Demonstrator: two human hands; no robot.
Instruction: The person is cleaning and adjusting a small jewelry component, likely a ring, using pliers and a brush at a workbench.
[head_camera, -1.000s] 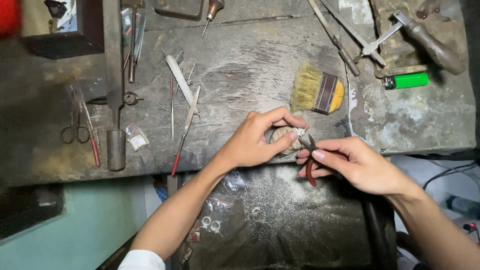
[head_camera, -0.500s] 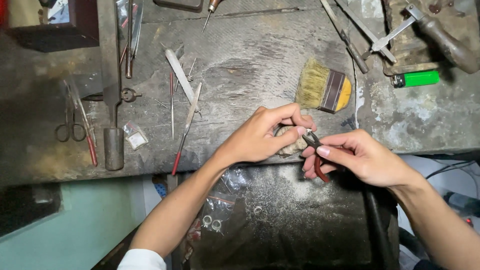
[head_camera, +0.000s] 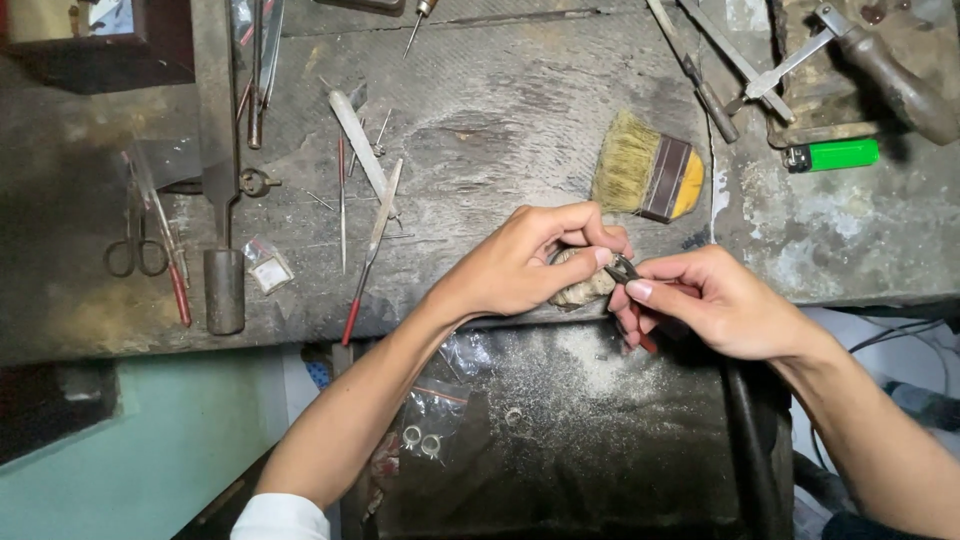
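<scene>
At the worn grey worktop (head_camera: 480, 100) front edge, red-handled pliers (head_camera: 628, 275), nose pointing left, are gripped by right hand (head_camera: 715, 305); left hand (head_camera: 520, 265) fingers are pinched around a pale lumpy block (head_camera: 583, 290).

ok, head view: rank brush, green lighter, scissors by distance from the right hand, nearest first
From the right hand:
1. Brush, just above it, mid-bench.
2. Green lighter, upper right of the bench.
3. Scissors, far left of the bench.

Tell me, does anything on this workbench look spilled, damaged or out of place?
Pale dust is scattered over the dark tray beneath both hands. The bench top is scarred and stained, and its tools lie loose at many angles. The brush has splayed bristles. Nothing looks freshly broken.
</scene>
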